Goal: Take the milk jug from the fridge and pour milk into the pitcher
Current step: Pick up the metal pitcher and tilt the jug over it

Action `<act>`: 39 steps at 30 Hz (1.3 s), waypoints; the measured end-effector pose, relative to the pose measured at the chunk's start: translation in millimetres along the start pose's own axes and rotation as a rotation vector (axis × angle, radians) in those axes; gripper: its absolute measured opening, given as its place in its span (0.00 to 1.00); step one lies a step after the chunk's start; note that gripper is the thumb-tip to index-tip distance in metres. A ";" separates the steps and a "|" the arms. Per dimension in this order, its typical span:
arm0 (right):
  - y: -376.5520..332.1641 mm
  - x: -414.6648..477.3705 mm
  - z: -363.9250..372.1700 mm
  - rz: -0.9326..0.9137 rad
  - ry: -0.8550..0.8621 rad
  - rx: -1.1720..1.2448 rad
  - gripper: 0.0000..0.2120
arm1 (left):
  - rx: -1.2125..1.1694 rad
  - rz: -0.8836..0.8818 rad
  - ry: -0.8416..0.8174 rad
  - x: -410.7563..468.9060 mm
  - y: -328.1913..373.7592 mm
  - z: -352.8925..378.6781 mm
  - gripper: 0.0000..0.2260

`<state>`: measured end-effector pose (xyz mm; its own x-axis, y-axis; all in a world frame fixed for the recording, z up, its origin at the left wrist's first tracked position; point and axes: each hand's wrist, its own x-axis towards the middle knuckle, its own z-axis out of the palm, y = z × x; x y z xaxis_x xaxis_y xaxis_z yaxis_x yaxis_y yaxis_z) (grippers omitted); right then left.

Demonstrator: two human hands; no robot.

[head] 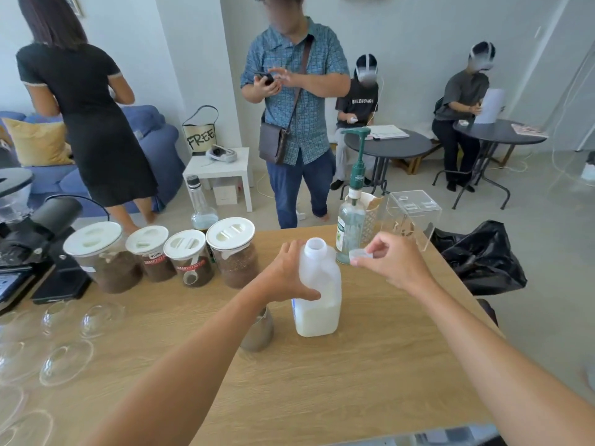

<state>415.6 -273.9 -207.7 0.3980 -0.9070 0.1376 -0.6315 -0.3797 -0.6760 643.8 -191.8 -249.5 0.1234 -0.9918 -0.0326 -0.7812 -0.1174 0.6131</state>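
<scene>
Jug: milk jug, centre frame, uncapped, gripped at shoulder by left hand.
Cap: pinched by right hand.
Handling: judged light, squeezable; shoulder hold suffices.

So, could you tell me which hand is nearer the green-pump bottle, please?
Right. The right hand, pinching the cap, is beside the bottle; the left hand grips the milk jug, farther left.

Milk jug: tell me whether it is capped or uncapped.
Uncapped. The milk jug has a bare mouth, the right hand pinches the cap beside it, and the left hand grips its side.
</scene>
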 end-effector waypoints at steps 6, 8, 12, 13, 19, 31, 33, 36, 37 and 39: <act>57.7 -64.9 50.8 0.080 -0.131 0.082 0.17 | 0.038 0.010 0.014 -2.0 2.7 -0.3 0.40; 75.2 -88.8 70.7 0.094 -0.232 0.069 0.20 | 0.042 0.007 0.017 -2.9 3.9 0.0 0.39; 100.8 -126.0 96.3 0.088 -0.327 0.061 0.28 | 0.047 0.009 0.018 -3.9 5.8 -0.5 0.39; 105.4 -132.3 100.5 0.087 -0.338 0.052 0.29 | 0.050 0.005 0.016 -4.1 6.1 -0.8 0.39; 128.0 -152.0 116.5 0.014 -0.369 -0.015 0.31 | 0.048 -0.019 0.011 -5.8 6.9 -1.2 0.39; 78.7 -101.3 90.3 -0.040 -0.141 0.229 0.29 | -0.205 -0.025 0.182 -27.0 -18.1 -26.0 0.45; 59.6 -80.9 84.9 -0.085 -0.077 0.295 0.28 | -0.326 -0.055 0.437 -44.6 -32.9 -35.6 0.24; 31.7 -55.8 77.7 -0.129 -0.051 0.335 0.26 | -0.471 -0.172 0.659 -74.4 -67.3 -37.0 0.06; 25.3 -48.8 77.6 -0.121 -0.059 0.356 0.24 | -0.508 -0.223 0.674 -83.6 -79.8 -33.2 0.05; 17.5 -37.1 80.4 -0.098 -0.090 0.399 0.22 | -0.561 -0.319 0.651 -100.2 -100.5 -21.3 0.05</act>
<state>443.2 -232.3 -282.9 0.5108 -0.8440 0.1632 -0.2875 -0.3466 -0.8929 723.0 -79.5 -291.0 0.7355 -0.6727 0.0806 -0.2601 -0.1705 0.9504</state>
